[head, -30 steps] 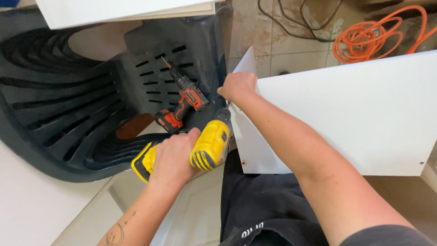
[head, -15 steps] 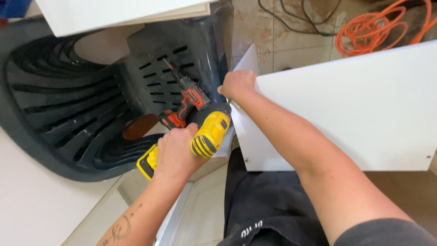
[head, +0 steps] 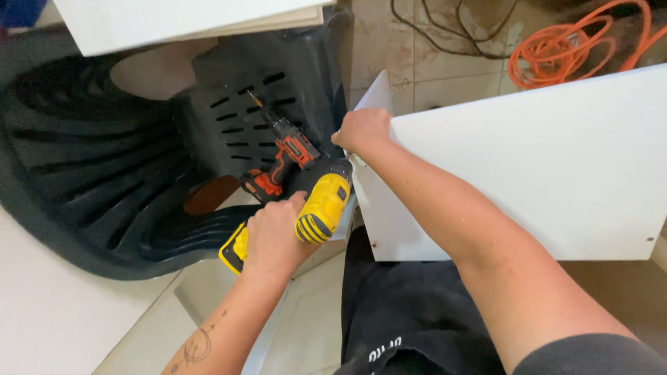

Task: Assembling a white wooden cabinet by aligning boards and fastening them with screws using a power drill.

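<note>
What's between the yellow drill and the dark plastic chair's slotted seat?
The red-and-black drill lies there on the chair, bit pointing up-left, just beyond the yellow drill gripped by the left hand. Head view.

no packages, signs or screens show; the only lettering is small white print on dark clothing (head: 389, 347).

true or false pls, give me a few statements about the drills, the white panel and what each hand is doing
1. The left hand grips a yellow drill. True.
2. The right hand rests on the red drill. False: it holds the edge of the white panel.
3. The red drill lies on the dark plastic chair. True.
4. A blue cable is coiled on the floor. False: the coiled orange cable is there.
</note>
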